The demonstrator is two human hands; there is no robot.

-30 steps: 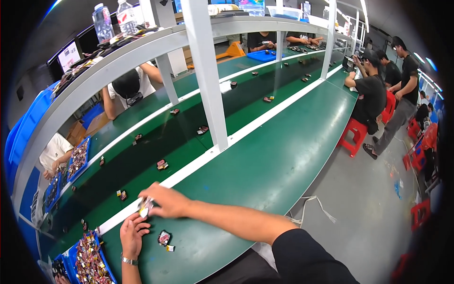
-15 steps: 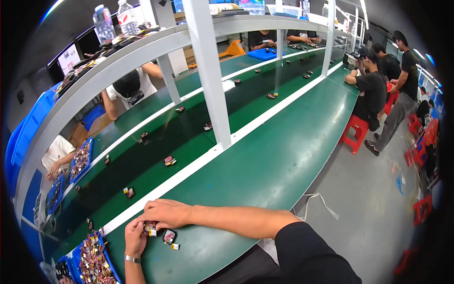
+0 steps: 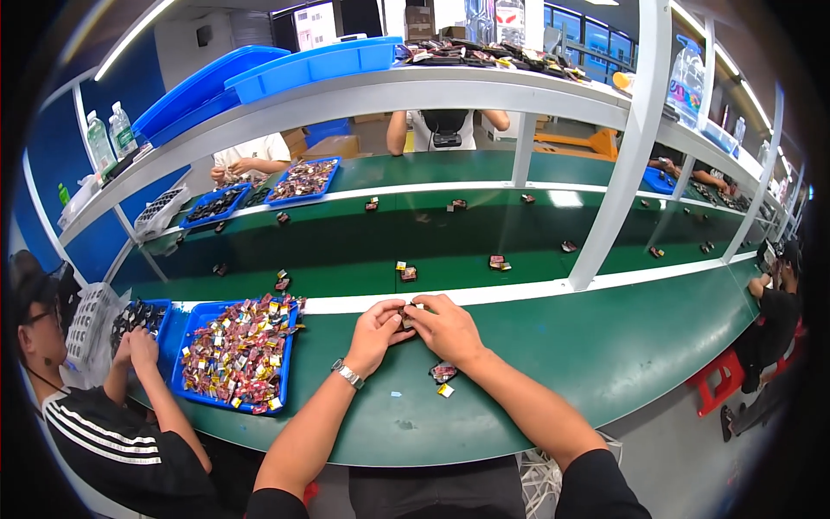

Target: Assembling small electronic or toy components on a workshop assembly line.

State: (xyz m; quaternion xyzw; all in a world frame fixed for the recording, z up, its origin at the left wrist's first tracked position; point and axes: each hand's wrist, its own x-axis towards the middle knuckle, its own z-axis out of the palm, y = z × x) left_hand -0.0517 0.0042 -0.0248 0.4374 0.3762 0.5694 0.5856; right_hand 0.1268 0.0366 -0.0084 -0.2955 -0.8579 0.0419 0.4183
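My left hand (image 3: pixel 377 335) and my right hand (image 3: pixel 446 329) meet over the green bench, fingertips pinched together around a small dark electronic part (image 3: pixel 404 321). Most of that part is hidden by my fingers. A metal-banded watch (image 3: pixel 347 374) is on my left wrist. On the bench beside my right wrist lies another small electronic part (image 3: pixel 442 373), black and dark red, with a yellow and white piece (image 3: pixel 445 390) at its lower edge. To the left of my left forearm, a blue tray (image 3: pixel 176 381) is heaped with similar red, white and yellow parts.
A co-worker (image 3: pixel 104 415) sits at my left, hands over a blue tray of black parts. Beyond the white rail (image 3: pixel 510 292), a green conveyor (image 3: pixel 346 251) carries scattered parts. A white post (image 3: pixel 624 164) rises at front right, supporting a shelf with blue bins (image 3: pixel 316 69).
My view has swung left, bringing the whole tray of parts and the left co-worker into sight. My hands remain together on a small part; the other part still lies on the bench.
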